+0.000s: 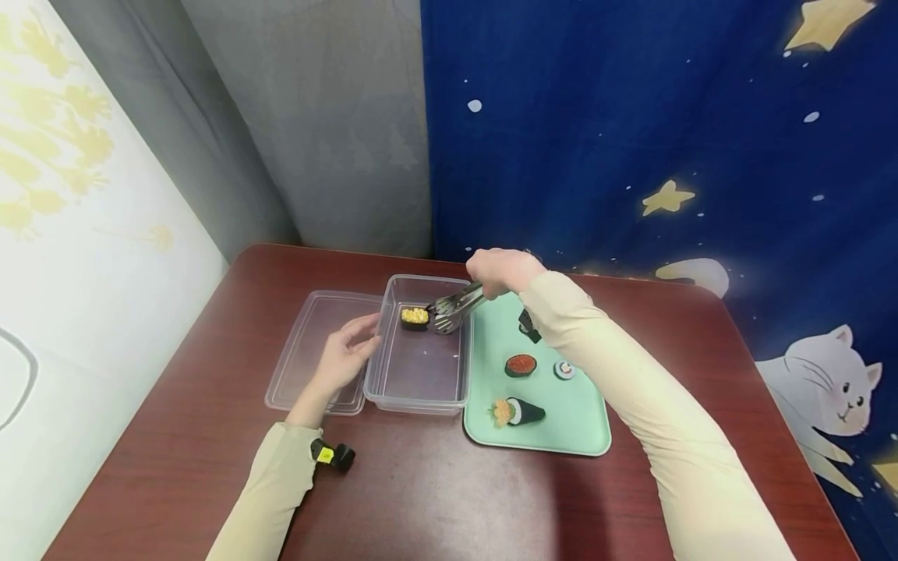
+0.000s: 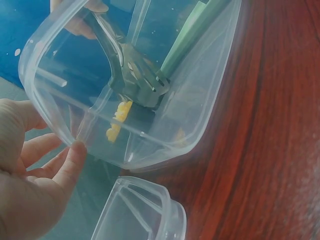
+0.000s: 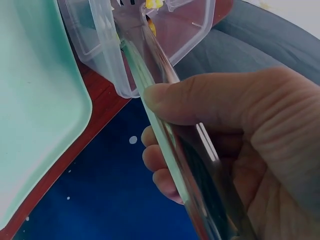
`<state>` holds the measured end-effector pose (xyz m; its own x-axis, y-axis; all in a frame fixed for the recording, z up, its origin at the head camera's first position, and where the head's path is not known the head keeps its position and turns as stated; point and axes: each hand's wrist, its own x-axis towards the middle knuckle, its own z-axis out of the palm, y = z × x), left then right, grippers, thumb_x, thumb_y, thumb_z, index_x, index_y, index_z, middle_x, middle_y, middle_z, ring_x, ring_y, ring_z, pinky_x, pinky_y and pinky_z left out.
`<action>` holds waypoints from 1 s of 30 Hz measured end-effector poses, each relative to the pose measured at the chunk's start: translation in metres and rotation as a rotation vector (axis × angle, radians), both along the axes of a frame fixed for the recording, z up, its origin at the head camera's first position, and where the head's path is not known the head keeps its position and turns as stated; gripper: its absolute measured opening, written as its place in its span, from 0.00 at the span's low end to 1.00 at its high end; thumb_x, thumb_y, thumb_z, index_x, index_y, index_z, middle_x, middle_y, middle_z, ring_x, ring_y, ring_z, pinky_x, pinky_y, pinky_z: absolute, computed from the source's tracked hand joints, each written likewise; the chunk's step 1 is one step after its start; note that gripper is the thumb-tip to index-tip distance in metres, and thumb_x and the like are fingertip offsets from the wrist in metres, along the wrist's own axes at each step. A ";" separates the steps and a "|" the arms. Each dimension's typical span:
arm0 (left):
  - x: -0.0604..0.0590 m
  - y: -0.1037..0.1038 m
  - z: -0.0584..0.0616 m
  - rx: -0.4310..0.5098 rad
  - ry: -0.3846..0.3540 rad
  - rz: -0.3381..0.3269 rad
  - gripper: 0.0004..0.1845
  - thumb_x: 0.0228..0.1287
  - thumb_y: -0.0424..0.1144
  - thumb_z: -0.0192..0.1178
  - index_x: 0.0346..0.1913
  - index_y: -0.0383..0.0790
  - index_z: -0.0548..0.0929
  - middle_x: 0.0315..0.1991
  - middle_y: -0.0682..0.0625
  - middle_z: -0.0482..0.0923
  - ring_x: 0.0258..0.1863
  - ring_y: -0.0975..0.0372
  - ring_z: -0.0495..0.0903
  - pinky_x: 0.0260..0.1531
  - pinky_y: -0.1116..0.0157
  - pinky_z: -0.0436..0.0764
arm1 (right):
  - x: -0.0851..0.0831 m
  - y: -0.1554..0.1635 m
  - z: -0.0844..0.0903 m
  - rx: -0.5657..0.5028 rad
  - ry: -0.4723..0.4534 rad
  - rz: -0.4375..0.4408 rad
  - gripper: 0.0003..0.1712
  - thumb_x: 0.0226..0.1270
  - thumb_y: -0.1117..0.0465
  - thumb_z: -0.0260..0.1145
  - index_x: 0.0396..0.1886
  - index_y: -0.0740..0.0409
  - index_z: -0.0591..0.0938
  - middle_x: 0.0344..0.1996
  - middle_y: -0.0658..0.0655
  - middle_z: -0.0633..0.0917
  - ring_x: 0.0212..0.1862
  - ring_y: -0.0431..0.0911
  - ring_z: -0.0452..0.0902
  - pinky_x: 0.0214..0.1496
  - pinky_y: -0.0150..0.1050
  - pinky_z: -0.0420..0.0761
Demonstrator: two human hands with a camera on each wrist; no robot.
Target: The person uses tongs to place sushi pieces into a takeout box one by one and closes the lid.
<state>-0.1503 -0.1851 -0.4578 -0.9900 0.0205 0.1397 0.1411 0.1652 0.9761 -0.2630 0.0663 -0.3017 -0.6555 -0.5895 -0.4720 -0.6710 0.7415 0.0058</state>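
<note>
Head view: your right hand (image 1: 501,271) grips metal tongs (image 1: 454,306), tips down inside the clear container (image 1: 421,393), just beside the corn sushi piece (image 1: 415,316) at its far end; whether the tips touch it, can't tell. Your left hand (image 1: 344,357) has relaxed fingers against the container's near-left wall, over the lid (image 1: 309,351). The green tray (image 1: 561,425) lies under your right forearm. Left wrist view: fingertips (image 2: 75,150) touch the container rim (image 2: 60,135); tong tips (image 2: 142,85) sit beside yellow corn (image 2: 117,120). Right wrist view: thumb and fingers (image 3: 165,95) are clamped round the tong handles (image 3: 170,130).
</note>
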 end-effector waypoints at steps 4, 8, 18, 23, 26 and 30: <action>0.000 0.000 -0.001 -0.011 -0.007 0.005 0.22 0.61 0.23 0.57 0.59 0.24 0.72 0.59 0.34 0.69 0.55 0.45 0.71 0.47 0.77 0.77 | 0.001 0.005 0.000 -0.012 -0.003 0.000 0.16 0.53 0.76 0.54 0.17 0.53 0.65 0.17 0.48 0.56 0.22 0.42 0.50 0.23 0.34 0.52; 0.001 0.000 -0.002 -0.018 -0.007 0.005 0.22 0.61 0.23 0.57 0.59 0.24 0.72 0.59 0.34 0.69 0.55 0.45 0.71 0.48 0.77 0.77 | 0.003 0.014 0.002 -0.060 0.005 0.009 0.07 0.53 0.73 0.59 0.24 0.57 0.77 0.20 0.49 0.68 0.23 0.43 0.59 0.24 0.33 0.61; -0.001 -0.002 -0.005 0.004 0.015 0.008 0.22 0.60 0.21 0.56 0.58 0.23 0.72 0.60 0.33 0.69 0.54 0.44 0.71 0.48 0.77 0.77 | 0.006 0.078 -0.017 -0.411 0.040 0.025 0.36 0.53 0.59 0.70 0.60 0.72 0.71 0.50 0.68 0.77 0.41 0.54 0.74 0.43 0.46 0.79; -0.002 -0.002 -0.005 0.003 0.020 0.008 0.22 0.60 0.21 0.56 0.58 0.23 0.72 0.59 0.33 0.69 0.54 0.44 0.71 0.47 0.77 0.78 | 0.017 0.110 -0.035 -0.565 0.083 0.030 0.37 0.50 0.59 0.71 0.59 0.73 0.72 0.45 0.66 0.79 0.37 0.52 0.76 0.39 0.45 0.80; -0.002 -0.002 -0.005 -0.003 0.027 0.004 0.22 0.60 0.21 0.57 0.58 0.23 0.72 0.59 0.33 0.69 0.54 0.43 0.71 0.47 0.77 0.78 | 0.028 0.127 -0.042 -0.617 0.116 0.016 0.37 0.48 0.60 0.72 0.58 0.72 0.73 0.40 0.62 0.79 0.37 0.50 0.76 0.38 0.44 0.80; -0.002 -0.002 -0.006 -0.006 0.031 -0.003 0.21 0.60 0.22 0.57 0.58 0.23 0.72 0.59 0.32 0.69 0.54 0.43 0.72 0.48 0.76 0.77 | 0.045 0.147 -0.050 -0.662 0.153 -0.017 0.37 0.47 0.60 0.73 0.58 0.71 0.73 0.41 0.61 0.79 0.37 0.49 0.76 0.38 0.44 0.80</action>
